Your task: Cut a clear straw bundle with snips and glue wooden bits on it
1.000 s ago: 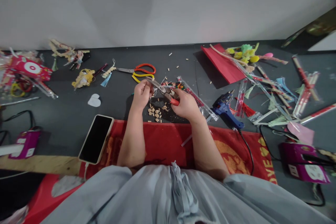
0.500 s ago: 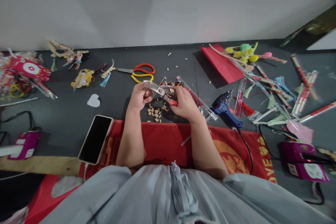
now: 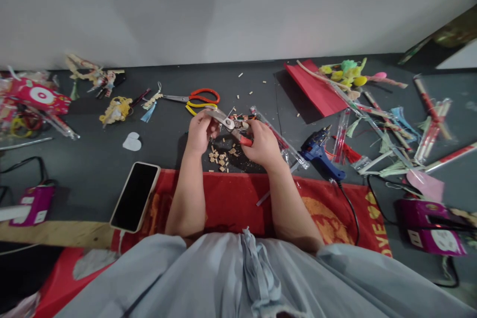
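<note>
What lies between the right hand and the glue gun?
Between the right hand and glue gun, mainly a clear plastic sleeve with red inside slants across the table; the head view shows it.

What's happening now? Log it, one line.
right grip: closed on red-handled tool | left grip: at metal end, hold unclear | tan bits: on table | scissors: lying beyond

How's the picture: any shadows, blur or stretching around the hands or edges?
Head view: dim, fairly even light; soft shadow on the wall, darker one below-left of the red paper. Head view, middle: right hand and red-handled tool readable, but detail at the tool's tip, by the left hand, is too small to tell. Head view, edges: softer, with apparent wide-angle stretch.
</note>
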`<state>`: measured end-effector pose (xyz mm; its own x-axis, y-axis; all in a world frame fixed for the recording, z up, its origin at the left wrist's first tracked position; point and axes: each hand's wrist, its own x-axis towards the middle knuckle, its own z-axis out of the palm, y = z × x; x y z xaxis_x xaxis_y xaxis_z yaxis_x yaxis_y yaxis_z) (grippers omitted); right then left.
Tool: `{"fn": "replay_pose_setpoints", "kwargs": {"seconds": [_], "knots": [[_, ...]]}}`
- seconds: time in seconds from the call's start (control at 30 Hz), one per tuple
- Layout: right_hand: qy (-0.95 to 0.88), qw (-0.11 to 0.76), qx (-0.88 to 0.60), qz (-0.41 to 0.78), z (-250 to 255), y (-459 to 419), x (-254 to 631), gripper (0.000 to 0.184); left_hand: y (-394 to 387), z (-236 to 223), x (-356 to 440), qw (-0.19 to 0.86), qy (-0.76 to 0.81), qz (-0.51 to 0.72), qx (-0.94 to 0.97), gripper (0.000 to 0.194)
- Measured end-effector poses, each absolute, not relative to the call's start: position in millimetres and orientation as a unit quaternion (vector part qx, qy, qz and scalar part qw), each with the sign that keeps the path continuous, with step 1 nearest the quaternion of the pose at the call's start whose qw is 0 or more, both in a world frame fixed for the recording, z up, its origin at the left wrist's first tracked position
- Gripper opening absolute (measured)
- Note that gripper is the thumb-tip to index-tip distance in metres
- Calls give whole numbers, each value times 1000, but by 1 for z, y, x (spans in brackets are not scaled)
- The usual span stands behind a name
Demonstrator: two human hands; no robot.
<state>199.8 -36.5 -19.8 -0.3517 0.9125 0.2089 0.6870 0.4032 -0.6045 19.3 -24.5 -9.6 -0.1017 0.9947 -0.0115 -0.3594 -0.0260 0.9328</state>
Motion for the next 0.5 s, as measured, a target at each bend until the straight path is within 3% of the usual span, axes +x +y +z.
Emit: {"fn": "replay_pose_setpoints", "kwargs": {"seconds": [0.2,0.5], "knots": [[-785,266,-513,220,-21,-37,198,46,-21,-21,17,488,438,622,427,32],[-818,267,-461,216,-23,-38,201,52,-24,-14,12,506,421,623,422,24]]}}
